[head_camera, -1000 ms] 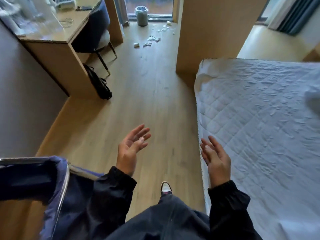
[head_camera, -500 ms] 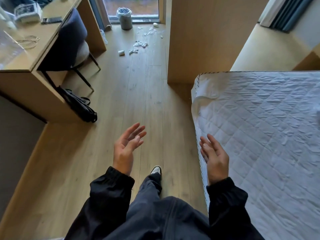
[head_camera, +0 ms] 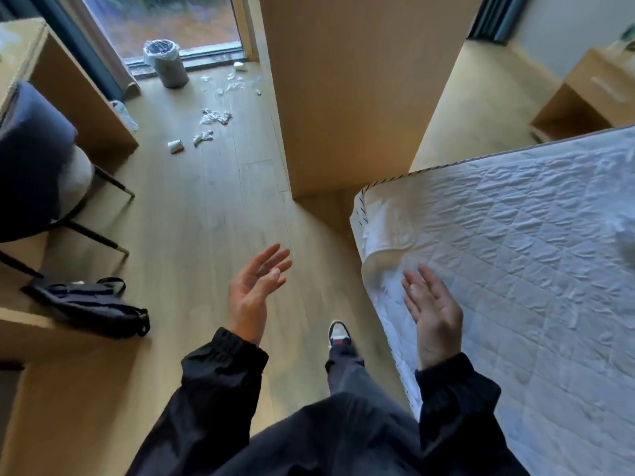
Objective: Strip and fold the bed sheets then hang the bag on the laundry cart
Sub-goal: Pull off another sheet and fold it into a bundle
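Observation:
A bed with a white quilted mattress cover [head_camera: 515,269] fills the right side; its near-left corner is turned up, showing the striped mattress edge. My left hand [head_camera: 254,290] hangs over the wooden floor, fingers straight and spread, holding nothing. My right hand [head_camera: 433,307] hovers just above the cover's left edge, palm inward, fingers relaxed and empty. No laundry cart or laundry bag is in view.
A black backpack [head_camera: 89,304] lies on the floor at the left beside a dark chair [head_camera: 37,159] and a desk. A lined bin [head_camera: 165,63] stands by the window with scattered litter [head_camera: 213,118] nearby. A wooden partition [head_camera: 343,97] stands ahead, a nightstand [head_camera: 591,94] at far right.
The view has moved forward along the bed; the blue laundry cart at lower left has dropped out of sight. Both hands stay raised and empty, the right one now over the cover's edge.

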Tool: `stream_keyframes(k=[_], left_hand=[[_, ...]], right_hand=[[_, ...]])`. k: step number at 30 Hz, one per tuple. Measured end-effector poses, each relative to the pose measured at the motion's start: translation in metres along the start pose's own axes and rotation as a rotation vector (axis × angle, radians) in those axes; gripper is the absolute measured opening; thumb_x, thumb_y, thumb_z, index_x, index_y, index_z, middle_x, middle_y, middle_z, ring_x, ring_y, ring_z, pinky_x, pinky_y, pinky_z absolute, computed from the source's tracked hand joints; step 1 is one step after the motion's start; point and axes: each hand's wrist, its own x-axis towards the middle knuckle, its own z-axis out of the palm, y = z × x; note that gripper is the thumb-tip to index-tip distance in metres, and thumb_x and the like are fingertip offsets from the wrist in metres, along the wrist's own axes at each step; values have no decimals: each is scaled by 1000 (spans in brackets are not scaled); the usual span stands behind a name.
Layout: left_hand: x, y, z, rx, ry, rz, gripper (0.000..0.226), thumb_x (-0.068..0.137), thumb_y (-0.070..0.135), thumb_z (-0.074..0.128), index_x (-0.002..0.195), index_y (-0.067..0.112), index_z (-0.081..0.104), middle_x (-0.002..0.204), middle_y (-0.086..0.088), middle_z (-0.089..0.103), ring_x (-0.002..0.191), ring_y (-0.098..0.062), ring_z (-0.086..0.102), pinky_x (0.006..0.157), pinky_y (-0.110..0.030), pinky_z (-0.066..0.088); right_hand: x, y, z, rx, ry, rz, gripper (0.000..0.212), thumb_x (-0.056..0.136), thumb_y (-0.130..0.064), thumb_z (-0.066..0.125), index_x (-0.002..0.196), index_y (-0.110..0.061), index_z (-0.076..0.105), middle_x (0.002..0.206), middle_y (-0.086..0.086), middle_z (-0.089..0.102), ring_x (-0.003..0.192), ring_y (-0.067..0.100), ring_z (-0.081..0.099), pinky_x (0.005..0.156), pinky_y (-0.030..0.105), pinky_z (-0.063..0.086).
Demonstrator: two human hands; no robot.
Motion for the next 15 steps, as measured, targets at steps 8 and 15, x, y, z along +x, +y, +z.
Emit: stream_keyframes(k=[8, 15], left_hand=[[198, 36, 71, 125, -133, 56, 58, 73, 45, 58, 125, 19, 57, 123, -2, 65, 111, -17, 63, 99, -47, 48], [335, 64, 117, 82, -203, 107, 57, 73, 40, 62, 124, 14, 59, 119, -6, 68, 109, -21, 65, 96, -46, 50]], right_hand=[[176, -55, 62, 160, 86, -11, 29, 95, -3, 50, 120, -17, 54, 126, 11, 61, 117, 17, 57, 91, 19, 50], [296, -106, 112, 113, 76, -86, 25, 94, -7, 55, 108, -27, 58, 122, 7, 64, 117, 12, 59, 103, 32, 43]])
